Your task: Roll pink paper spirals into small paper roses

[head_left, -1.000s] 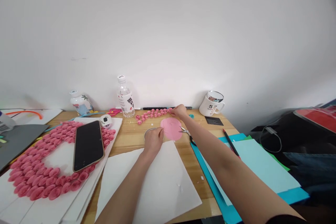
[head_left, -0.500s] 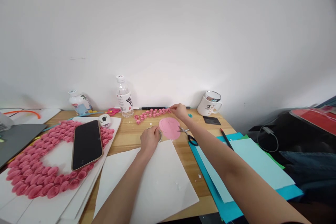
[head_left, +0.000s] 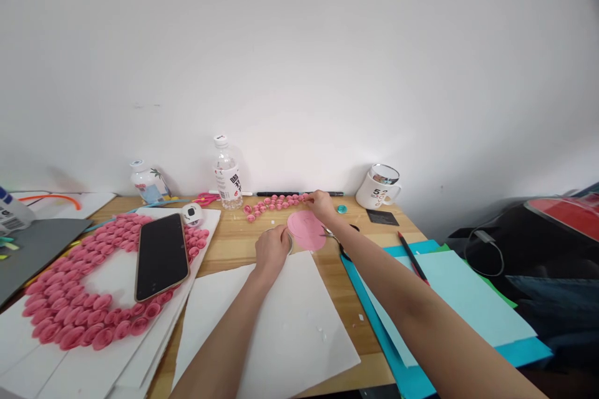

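Barely shifting since a second ago, the right hand [head_left: 322, 204] stays pinched at the end of the row of pink paper roses [head_left: 276, 203]; the left hand [head_left: 271, 248] presses the pink paper circle [head_left: 305, 230]'s edge. Placing step; next calls for a light release.

The right hand [head_left: 322, 203] covers the end of the row of pink rolls [head_left: 276, 203], and its fingers are too small to tell whether they pinch one. The right forearm hides most of the scissors [head_left: 345, 248]. The bottle [head_left: 10, 215] at far left is cut off by the frame edge.
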The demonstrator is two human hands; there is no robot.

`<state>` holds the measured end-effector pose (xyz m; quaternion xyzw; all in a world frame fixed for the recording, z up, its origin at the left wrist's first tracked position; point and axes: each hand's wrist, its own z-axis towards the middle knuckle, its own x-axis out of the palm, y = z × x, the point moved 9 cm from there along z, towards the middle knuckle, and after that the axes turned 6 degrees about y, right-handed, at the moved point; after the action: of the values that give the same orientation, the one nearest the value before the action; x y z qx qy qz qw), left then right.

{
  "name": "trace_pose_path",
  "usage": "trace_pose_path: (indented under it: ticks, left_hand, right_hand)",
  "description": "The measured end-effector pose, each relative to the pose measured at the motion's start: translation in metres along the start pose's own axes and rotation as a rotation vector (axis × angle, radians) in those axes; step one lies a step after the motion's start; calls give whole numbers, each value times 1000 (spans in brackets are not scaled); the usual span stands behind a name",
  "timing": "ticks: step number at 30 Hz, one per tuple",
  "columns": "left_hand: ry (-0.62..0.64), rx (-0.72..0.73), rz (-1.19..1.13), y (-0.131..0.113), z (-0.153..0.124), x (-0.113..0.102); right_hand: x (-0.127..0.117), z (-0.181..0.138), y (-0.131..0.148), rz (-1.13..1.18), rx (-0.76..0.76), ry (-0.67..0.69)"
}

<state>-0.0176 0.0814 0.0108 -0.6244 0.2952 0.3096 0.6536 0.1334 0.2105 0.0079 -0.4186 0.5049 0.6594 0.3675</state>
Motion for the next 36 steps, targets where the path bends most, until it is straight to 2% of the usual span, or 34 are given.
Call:
trace_pose_path:
  ticks: [7, 16, 22, 27, 36]
  left_hand:
    - [8, -11, 3, 1, 1, 2]
    - [17, -37, 24, 2, 1, 0]
    - [22, -26, 22, 2, 1, 1]
    - [19, -27, 25, 1, 1, 0]
    - [16, -24, 29, 1, 1, 0]
  right_hand:
    - [-12, 5, -3, -34, -63, -29]
    - [10, -1, 8, -59, -208, 0]
    - [4, 6, 1, -72, -215, -44]
    - [10, 0, 6, -77, -258, -30]
    - [-1, -3, 4, -79, -224, -113]
